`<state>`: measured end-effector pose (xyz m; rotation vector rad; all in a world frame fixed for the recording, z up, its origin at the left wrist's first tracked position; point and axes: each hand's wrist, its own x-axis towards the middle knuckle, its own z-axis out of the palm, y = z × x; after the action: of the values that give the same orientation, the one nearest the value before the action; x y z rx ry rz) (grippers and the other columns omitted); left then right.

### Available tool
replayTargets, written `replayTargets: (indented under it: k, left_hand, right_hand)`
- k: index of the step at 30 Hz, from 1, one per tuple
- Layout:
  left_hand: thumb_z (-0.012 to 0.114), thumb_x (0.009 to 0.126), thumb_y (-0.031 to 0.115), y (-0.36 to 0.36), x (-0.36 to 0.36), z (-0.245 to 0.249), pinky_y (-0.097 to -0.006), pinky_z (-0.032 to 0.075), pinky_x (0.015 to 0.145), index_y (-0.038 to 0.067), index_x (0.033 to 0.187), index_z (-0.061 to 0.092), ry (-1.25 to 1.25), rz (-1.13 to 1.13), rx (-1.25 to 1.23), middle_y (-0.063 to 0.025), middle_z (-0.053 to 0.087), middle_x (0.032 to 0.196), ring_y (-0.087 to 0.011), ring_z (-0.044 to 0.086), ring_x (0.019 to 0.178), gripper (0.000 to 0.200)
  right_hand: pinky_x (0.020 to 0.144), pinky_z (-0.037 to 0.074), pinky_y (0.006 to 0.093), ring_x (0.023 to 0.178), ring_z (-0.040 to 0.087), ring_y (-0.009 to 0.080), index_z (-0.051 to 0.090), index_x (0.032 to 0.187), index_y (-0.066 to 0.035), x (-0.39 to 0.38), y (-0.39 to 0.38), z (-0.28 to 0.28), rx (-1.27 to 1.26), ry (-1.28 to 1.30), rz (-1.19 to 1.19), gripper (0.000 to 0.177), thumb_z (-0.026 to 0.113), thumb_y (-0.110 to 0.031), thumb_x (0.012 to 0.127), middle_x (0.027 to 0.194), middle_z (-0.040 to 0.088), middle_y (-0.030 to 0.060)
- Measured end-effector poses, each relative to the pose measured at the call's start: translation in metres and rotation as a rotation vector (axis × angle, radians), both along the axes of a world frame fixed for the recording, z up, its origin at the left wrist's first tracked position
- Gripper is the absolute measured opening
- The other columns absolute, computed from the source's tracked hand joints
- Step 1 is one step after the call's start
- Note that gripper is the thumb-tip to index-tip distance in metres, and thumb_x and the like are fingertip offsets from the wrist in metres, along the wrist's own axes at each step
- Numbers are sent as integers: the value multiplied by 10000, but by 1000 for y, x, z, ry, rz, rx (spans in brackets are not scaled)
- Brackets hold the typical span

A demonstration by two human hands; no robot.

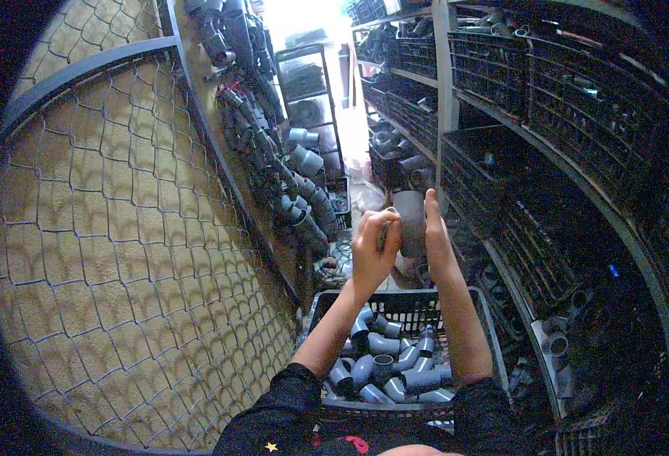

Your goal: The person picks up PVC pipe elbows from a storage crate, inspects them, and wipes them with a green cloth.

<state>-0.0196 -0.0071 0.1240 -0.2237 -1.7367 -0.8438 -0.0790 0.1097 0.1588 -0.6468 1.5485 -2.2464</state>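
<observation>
The right hand (439, 243) held a grey pipe fitting (412, 224) along its right side, while the left hand (374, 247) curled its fingers at the left; whether those clasped anything I could not tell. Both probably met there because the piece was broad. Below the grip, a black crate (388, 407) held loose elbows (363, 370), its walls likely keeping them together.

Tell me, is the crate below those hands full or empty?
Not empty: grey fittings lie jumbled inside the crate. Not brimming either; part of its back wall shows above them.
</observation>
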Motion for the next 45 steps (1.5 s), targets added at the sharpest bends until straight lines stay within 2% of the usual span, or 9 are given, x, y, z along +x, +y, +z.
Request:
replayTargets:
  k: [4, 7, 10, 13, 26, 30, 34, 38, 45]
  left_hand:
    - [528, 1016, 131, -3, -7, -12, -341, 500, 702, 50, 1117, 539, -58, 47, 53, -127, 625, 913, -211, 624, 776, 129]
    - [539, 997, 104, -7, -13, -19, -408, 508, 781, 40, 1144, 536, -131, 26, 153, -186, 640, 994, -357, 646, 904, 161]
    - [530, 1002, 106, -7, -12, -21, -408, 510, 787, 39, 1148, 536, -165, 18, 174, -187, 647, 1021, -346, 655, 906, 160]
    - [516, 1021, 130, -4, -11, -14, -329, 502, 731, 47, 1091, 563, -73, 36, 104, -125, 635, 925, -208, 635, 830, 118]
    - [675, 918, 101, 13, -5, -13, -366, 538, 664, 46, 1106, 565, 54, -4, -133, -160, 656, 872, -271, 664, 751, 225]
    - [648, 936, 128, 7, 0, -25, -396, 547, 621, 56, 1193, 448, -206, -40, 30, -185, 647, 874, -332, 673, 697, 334]
    - [643, 934, 121, 18, -11, -28, -365, 519, 557, 67, 1156, 446, 125, -1, -59, -155, 624, 758, -272, 640, 621, 302]
    - [730, 863, 136, 27, -1, -14, -400, 538, 580, 74, 1016, 525, 63, 46, -403, -131, 634, 820, -337, 629, 628, 264]
    - [667, 910, 107, 9, -9, -27, -406, 519, 598, 56, 1065, 497, 71, 90, -85, -150, 610, 824, -310, 619, 634, 236]
  right_hand:
    - [653, 420, 252, 712, 519, 109, 631, 987, -66, 6, -3, 5, -3, 3, -1, 582, 403, -601, 1005, 832, 594, 12]
    - [645, 419, 256, 709, 525, 109, 637, 994, -66, 4, -10, 0, 12, 24, -17, 549, 421, -571, 1008, 829, 597, 10]
    - [648, 424, 257, 709, 528, 107, 634, 995, -72, 1, -11, -2, 10, 4, -12, 518, 431, -549, 1011, 821, 592, 8]
    - [659, 432, 258, 718, 529, 106, 625, 982, -76, 0, -10, 0, 7, -57, -22, 485, 432, -519, 1020, 826, 584, 9]
    - [797, 463, 286, 823, 561, 149, 596, 1038, -16, -28, -22, -32, -66, 107, -433, 457, 412, -435, 1043, 915, 596, 48]
    - [812, 481, 318, 849, 609, 188, 621, 1034, 11, -27, -13, -23, -203, -99, -216, 556, 377, -489, 1034, 937, 640, 83]
    - [815, 474, 317, 842, 603, 188, 658, 959, 17, -25, -12, -21, -73, 16, -404, 602, 381, -514, 1019, 909, 653, 85]
    - [824, 462, 312, 865, 590, 190, 661, 976, 32, -58, -27, -61, -33, 10, -409, 609, 375, -504, 1019, 931, 651, 95]
    - [836, 472, 316, 870, 604, 190, 642, 1046, 38, -29, -21, -33, -114, -104, -308, 618, 370, -516, 1023, 951, 660, 88]
